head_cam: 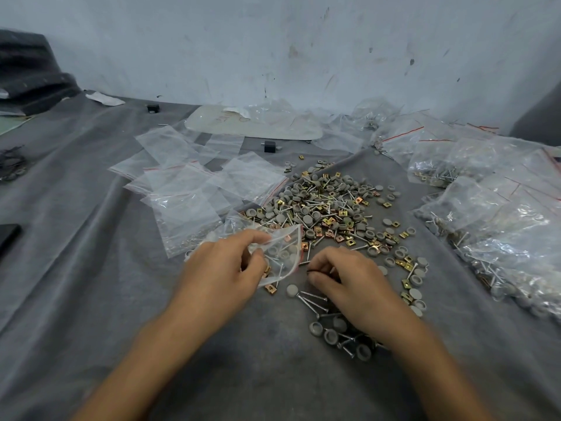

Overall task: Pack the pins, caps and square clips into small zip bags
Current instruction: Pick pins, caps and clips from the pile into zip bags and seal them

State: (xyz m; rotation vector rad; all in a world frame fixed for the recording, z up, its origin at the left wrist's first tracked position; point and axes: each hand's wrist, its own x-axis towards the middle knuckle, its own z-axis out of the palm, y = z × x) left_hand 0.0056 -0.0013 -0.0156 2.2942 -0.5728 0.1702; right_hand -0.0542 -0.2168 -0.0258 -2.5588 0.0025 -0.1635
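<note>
My left hand pinches a small clear zip bag with a red seal line; grey caps, pins and a brass clip show inside it. Just right of the bag's mouth, my right hand has its fingers curled over the cloth, pinching what looks like a thin pin. A large mixed pile of grey round caps, silver pins and brass square clips lies beyond both hands. More loose pins and caps lie near my right wrist.
Empty zip bags are spread to the left of the pile. Filled bags are heaped at the right. A grey cloth covers the table, with a wall behind. A small black block and dark folded material sit farther back.
</note>
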